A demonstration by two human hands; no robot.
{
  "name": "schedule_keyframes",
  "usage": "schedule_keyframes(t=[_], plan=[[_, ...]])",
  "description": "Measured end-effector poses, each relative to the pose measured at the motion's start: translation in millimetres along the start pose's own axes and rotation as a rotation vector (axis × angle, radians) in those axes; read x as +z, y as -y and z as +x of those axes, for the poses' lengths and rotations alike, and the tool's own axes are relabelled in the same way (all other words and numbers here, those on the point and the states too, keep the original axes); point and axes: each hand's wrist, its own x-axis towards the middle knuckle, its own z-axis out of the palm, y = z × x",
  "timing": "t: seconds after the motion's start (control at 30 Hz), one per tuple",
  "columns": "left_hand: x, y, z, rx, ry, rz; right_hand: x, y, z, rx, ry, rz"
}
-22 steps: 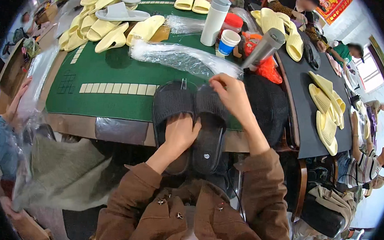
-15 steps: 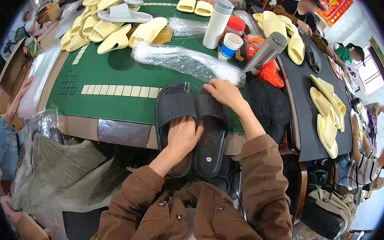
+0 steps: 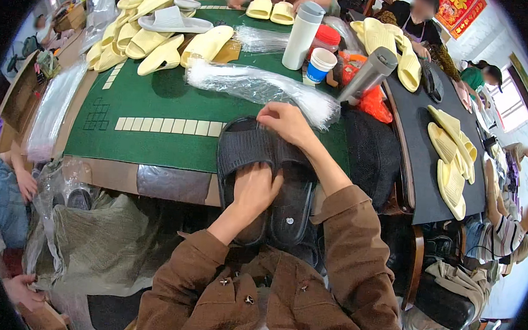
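A pair of black slide slippers with ribbed straps lies side by side at the table's near edge. My left hand [image 3: 251,188] reaches under the strap of the left slipper [image 3: 245,152] and grips it; its fingertips are hidden. My right hand [image 3: 288,123] is pinched closed at the toe end, over the gap between the left slipper and the right slipper [image 3: 290,212]. What sits in that pinch is too small to make out. Just beyond lies a clear plastic bag of thin white strands [image 3: 257,83].
Pale yellow slippers are heaped at the far left [image 3: 142,36] and lie on the dark table [image 3: 421,187] to the right. A white bottle [image 3: 302,37], a paper cup [image 3: 321,65] and a grey tumbler [image 3: 369,76] stand beyond my right hand. Other people work around the tables.
My right hand has moved left from the right slipper's toe to the left one's, closing into a pinch where a thin clear strip stood up. My left hand stays under the strap.
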Motion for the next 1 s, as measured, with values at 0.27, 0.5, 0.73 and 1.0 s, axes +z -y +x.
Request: schedule_keyframes(t=[0.27, 0.5, 0.73, 1.0], plan=[[4, 2, 1, 0.049, -0.047, -0.006, 3, -28, 4, 0.062, -0.113, -0.327], [-4, 2, 0, -0.050, 0.109, -0.069, 13, -22, 5, 0.123, -0.048, -0.441], [-49, -10, -17, 0.241, -0.198, -0.055, 8, -24, 2, -0.070, -0.309, -0.323], [-70, 15, 73, 0.216, -0.274, -0.126, 6, -10, 0, -0.167, -0.395, -0.098]])
